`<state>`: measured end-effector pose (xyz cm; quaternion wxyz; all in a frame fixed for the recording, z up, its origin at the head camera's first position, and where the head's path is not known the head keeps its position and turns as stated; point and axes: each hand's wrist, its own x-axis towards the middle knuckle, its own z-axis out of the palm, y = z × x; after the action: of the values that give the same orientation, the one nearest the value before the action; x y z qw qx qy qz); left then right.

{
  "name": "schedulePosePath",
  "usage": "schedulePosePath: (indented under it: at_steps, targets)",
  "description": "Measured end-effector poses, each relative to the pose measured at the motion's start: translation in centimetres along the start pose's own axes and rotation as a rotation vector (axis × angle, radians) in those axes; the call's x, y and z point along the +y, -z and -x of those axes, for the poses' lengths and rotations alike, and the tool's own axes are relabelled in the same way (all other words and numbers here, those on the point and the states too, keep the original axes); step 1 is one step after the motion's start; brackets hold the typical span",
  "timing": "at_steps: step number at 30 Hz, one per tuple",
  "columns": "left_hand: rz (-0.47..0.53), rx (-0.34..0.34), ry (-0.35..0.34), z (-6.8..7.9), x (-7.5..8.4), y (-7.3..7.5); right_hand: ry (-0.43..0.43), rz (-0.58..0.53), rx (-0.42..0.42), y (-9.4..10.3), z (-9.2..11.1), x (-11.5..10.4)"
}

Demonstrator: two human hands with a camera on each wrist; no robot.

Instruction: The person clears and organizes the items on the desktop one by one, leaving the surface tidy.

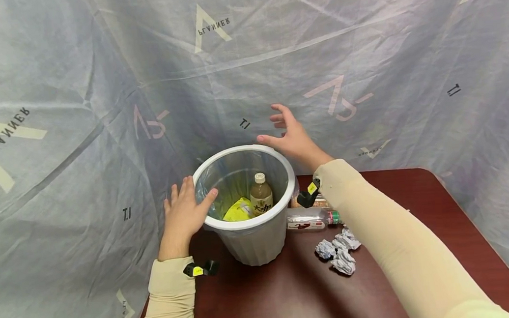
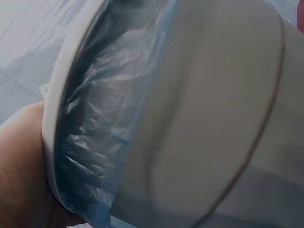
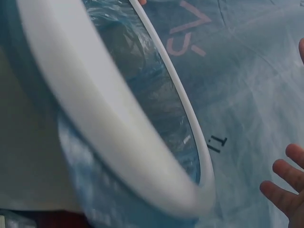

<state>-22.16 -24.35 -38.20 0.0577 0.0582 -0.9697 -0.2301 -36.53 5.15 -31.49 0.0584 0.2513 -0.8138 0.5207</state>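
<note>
A grey trash can (image 1: 256, 245) with a white rim and a thin bluish plastic liner (image 2: 102, 109) stands on the table. Inside it are a brown drink bottle (image 1: 261, 195) with a white cap and a yellow wrapper (image 1: 239, 211). My left hand (image 1: 184, 210) is against the left of the rim, its thumb reaching over the edge and its fingers spread outside. In the left wrist view, that hand is partly hidden behind the rim. My right hand (image 1: 295, 139) hovers above the far right rim, fingers spread and holding nothing; its fingers (image 3: 287, 173) show beside the rim in the right wrist view.
A clear plastic bottle (image 1: 307, 219) with a green cap lies right of the can, and another bottle (image 1: 320, 202) lies behind it, partly hidden. Several crumpled paper balls (image 1: 344, 261) sit on the dark red table (image 1: 269, 301). Grey printed sheeting (image 1: 231, 82) hangs around the table.
</note>
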Motion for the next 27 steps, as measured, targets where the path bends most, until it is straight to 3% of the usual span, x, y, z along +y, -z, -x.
schedulePosePath:
  at_steps: [12, 20, 27]
  targets:
    - [-0.001, 0.004, -0.001, 0.0, -0.1, -0.1, -0.041, 0.013, 0.067, 3.9, 1.1, 3.7]
    - [0.002, 0.000, -0.007, -0.2, 0.1, -0.2, -0.085, 0.001, 0.080, 7.1, 3.4, 9.1]
    - [-0.005, -0.003, -0.008, -0.1, 0.0, 0.0, -0.170, -0.015, 0.078, 8.5, 5.6, 14.6]
